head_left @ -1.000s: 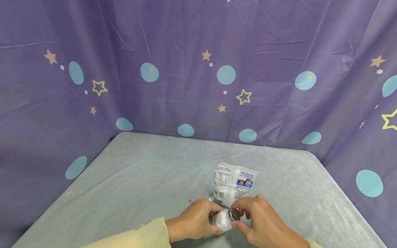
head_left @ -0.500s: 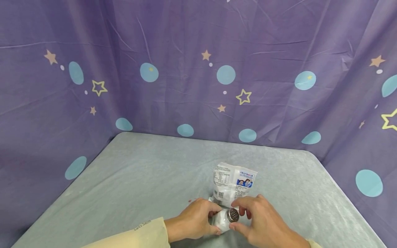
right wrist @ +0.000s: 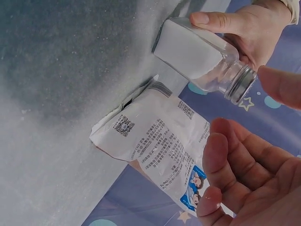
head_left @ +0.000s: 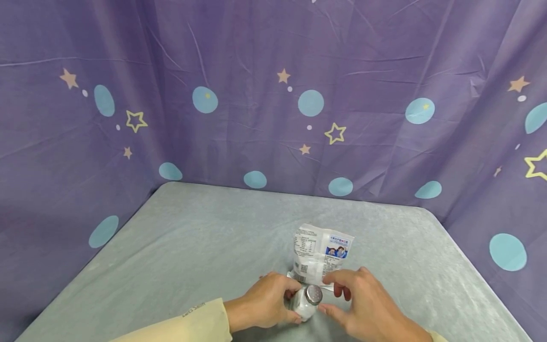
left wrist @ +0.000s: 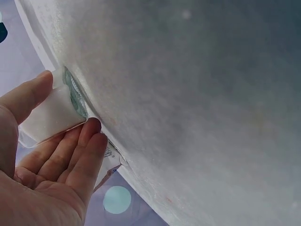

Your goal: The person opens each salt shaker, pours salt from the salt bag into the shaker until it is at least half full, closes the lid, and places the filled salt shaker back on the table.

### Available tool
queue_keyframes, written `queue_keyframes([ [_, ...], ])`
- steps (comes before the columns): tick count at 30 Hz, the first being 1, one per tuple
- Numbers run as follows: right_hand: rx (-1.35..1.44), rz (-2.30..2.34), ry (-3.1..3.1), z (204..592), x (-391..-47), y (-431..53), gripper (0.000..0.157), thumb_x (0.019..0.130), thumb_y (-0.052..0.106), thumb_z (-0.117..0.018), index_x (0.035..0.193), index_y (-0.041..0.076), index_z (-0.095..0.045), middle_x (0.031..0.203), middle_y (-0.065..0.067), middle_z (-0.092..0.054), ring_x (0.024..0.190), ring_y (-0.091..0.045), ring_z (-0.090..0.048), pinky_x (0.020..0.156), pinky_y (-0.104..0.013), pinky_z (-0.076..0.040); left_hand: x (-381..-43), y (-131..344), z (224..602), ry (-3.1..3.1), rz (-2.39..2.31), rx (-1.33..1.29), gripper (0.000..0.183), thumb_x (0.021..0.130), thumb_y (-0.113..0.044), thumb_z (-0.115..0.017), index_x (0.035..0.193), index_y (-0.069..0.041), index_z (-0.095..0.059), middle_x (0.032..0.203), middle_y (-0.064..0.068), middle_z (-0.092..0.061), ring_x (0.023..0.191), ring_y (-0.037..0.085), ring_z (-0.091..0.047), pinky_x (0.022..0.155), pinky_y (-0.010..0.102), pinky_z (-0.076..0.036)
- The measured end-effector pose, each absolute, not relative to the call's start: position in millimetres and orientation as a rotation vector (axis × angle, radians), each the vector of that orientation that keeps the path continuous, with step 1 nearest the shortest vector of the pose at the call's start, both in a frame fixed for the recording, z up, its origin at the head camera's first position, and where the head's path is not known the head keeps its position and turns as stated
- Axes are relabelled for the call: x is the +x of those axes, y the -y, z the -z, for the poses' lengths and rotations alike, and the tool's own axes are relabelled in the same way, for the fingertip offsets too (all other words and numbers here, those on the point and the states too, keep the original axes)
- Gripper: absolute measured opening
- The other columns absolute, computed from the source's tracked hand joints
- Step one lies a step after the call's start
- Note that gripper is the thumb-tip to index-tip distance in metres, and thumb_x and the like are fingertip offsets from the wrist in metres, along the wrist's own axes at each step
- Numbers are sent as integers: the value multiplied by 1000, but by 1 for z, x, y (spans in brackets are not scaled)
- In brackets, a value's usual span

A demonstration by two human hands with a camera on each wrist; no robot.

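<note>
A square glass shaker (head_left: 304, 308), filled most of the way with white grains, has a silver cap (head_left: 314, 294) pierced with holes. My left hand (head_left: 266, 300) holds its body between thumb and fingers. In the left wrist view the shaker (left wrist: 54, 115) shows its base close to the cloth. My right hand (head_left: 365, 304) is beside the cap with thumb and fingers spread and nothing between them. The right wrist view has the thumb tip right by the metal cap (right wrist: 241, 84), the other fingers loosely bent apart from it.
Just behind the shaker stands a white printed pouch (head_left: 314, 251) with a blue picture. A pale grey-blue cloth (head_left: 205, 237) covers the table. Purple curtains (head_left: 256, 95) with stars and dots hang around its back and sides.
The shaker has gone from leaning rightward to more upright, its cap shifting left. My right fingers have left the cap and moved slightly right; the left hand keeps its hold.
</note>
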State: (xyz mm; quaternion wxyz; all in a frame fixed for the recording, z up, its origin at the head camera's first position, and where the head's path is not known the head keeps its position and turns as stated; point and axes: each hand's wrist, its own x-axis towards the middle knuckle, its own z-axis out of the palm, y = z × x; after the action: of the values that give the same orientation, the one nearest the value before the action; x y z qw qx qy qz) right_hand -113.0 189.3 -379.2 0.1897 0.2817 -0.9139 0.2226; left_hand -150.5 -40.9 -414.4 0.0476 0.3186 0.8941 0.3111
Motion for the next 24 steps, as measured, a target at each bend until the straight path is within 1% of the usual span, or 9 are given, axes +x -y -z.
queue_keyframes([
  [7,825,-613,2516,380,-113,-191,35,66,40,-85,95,31,-68,71,28,-46,59,6,-40,56,-15,-34,-151,43,415,-2723,-959,960,33,60,-30,-90,87,-30,-70,69,-19,-59,65,-2,-53,59,16,-42],
  [12,825,-578,2505,382,-113,-193,34,67,42,-84,95,33,-66,71,28,-45,59,6,-39,57,-15,-33,-152,44,416,-2745,-942,958,34,59,-29,-91,85,-30,-69,69,-17,-58,65,-3,-52,59,16,-42],
  [19,740,-550,2571,385,-111,-195,36,65,42,-85,94,35,-67,72,31,-43,60,4,-39,58,-15,-32,-153,45,417,-2725,-950,950,36,58,-28,-91,86,-28,-69,70,-18,-59,66,-2,-53,61,16,-43],
  [24,720,-538,2570,388,-112,-198,35,66,44,-84,94,36,-67,73,31,-42,62,3,-38,58,-16,-31,-152,47,418,-2739,-959,967,39,57,-27,-92,87,-28,-68,71,-20,-59,66,-2,-54,61,16,-42],
])
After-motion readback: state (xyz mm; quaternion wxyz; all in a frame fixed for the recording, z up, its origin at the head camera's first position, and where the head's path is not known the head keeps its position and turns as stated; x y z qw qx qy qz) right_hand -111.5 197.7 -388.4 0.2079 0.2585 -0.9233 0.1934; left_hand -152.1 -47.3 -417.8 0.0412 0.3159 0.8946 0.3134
